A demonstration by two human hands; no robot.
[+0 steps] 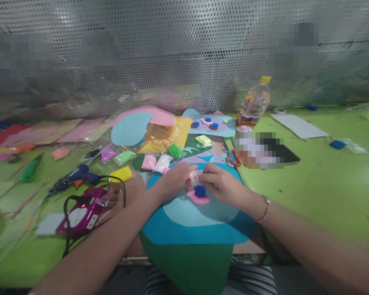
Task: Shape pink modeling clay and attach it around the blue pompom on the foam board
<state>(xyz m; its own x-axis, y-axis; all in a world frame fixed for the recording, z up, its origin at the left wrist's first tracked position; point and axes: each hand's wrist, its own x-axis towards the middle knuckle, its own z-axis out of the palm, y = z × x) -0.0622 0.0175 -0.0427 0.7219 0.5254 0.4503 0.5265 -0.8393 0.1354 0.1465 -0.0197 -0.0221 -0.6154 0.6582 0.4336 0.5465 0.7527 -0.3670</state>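
My left hand (178,178) and my right hand (222,183) meet over a light-blue paper shape (184,215) that lies on a darker blue sheet (155,233). Between my fingertips is a small clear plastic packet (194,177) with something pale in it, perhaps clay; both hands pinch it. Just below them, a pink curved clay piece (200,200) and a dark blue clay lump (199,191) rest on the light-blue paper. My fingers partly hide the packet and the clay.
A glue gun (76,177) and a magenta device with a black cable (84,213) lie left. Several clay packets, such as a yellow one (120,174), sit beyond my hands. Red-handled scissors (234,158), a bottle (253,104) and a black tablet (287,155) stand or lie right.
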